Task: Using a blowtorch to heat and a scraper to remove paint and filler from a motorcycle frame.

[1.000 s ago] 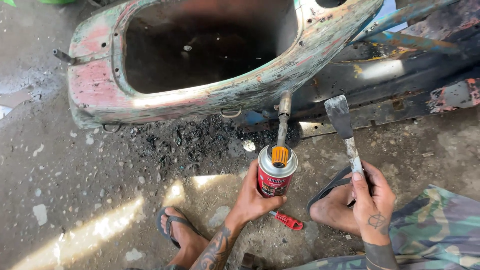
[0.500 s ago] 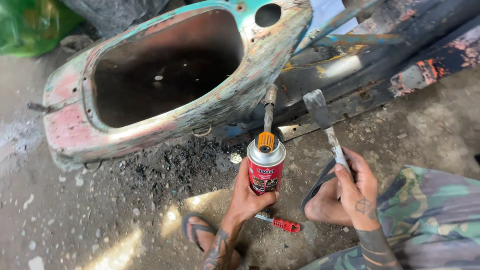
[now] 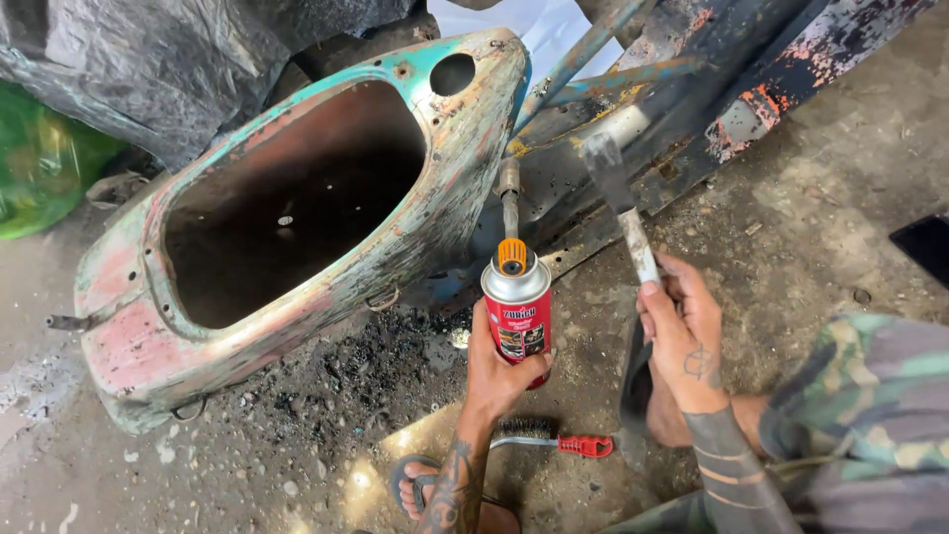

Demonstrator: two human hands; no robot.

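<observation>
My left hand [image 3: 494, 374] grips a red gas canister [image 3: 518, 314] fitted with a blowtorch head, an orange knob and a metal nozzle [image 3: 509, 188]. The nozzle points at the edge of an old scooter body shell [image 3: 297, 277] with flaking teal and pink paint. My right hand [image 3: 682, 336] holds a metal scraper [image 3: 618, 203] by its handle, blade up, just right of the nozzle and close to the shell's dark metal frame [image 3: 692, 109].
A wire brush with a red handle [image 3: 559, 442] lies on the ground below my left hand. Black scraped debris [image 3: 366, 376] covers the concrete under the shell. A dark tarp [image 3: 178, 59] and green bag [image 3: 40, 158] sit at far left. My sandalled foot [image 3: 425, 489] is at the bottom.
The view has swung so the shell sits lower and further left in the frame. Both hands have lifted the torch and scraper up towards the shell's right end.
</observation>
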